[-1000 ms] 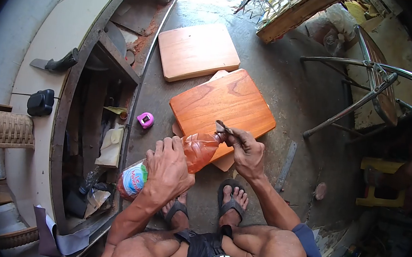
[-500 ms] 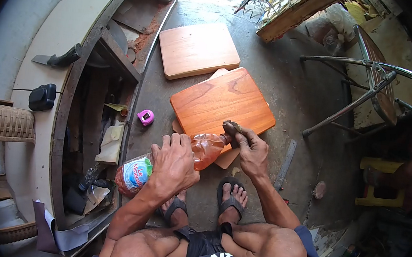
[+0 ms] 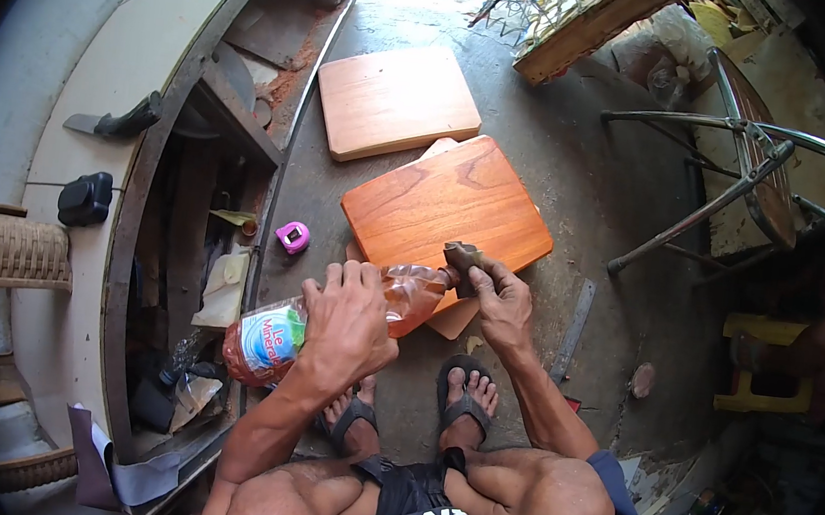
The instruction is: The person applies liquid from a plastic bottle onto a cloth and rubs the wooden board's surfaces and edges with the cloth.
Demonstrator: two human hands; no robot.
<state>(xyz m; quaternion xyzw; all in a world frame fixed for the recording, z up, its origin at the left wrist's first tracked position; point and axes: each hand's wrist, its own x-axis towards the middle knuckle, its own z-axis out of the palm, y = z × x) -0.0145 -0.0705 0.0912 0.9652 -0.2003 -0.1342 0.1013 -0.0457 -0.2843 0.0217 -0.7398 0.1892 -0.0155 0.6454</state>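
My left hand (image 3: 351,316) is wrapped round the middle of a plastic bottle (image 3: 413,298) of reddish liquid, which lies tilted with its labelled base to the lower left. The bottle's neck points up and right, over the near edge of an orange-brown wooden board (image 3: 448,206). At its mouth, my right hand (image 3: 500,302) pinches a dark, crumpled cloth (image 3: 463,257) that touches the neck. A paler wooden board (image 3: 398,103) lies behind on the floor.
A pink tape measure (image 3: 292,236) and a metal ruler (image 3: 573,330) lie on the floor. On the left bench (image 3: 72,146) are a knife (image 3: 116,116) and a black case (image 3: 85,199). A folding chair (image 3: 743,172) stands right, near another person's arm (image 3: 784,359) by a yellow stool (image 3: 760,399).
The bottle has tilted, its base shifting a little to the left. My right hand and the cloth have moved slightly right and up, staying at the bottle's mouth.
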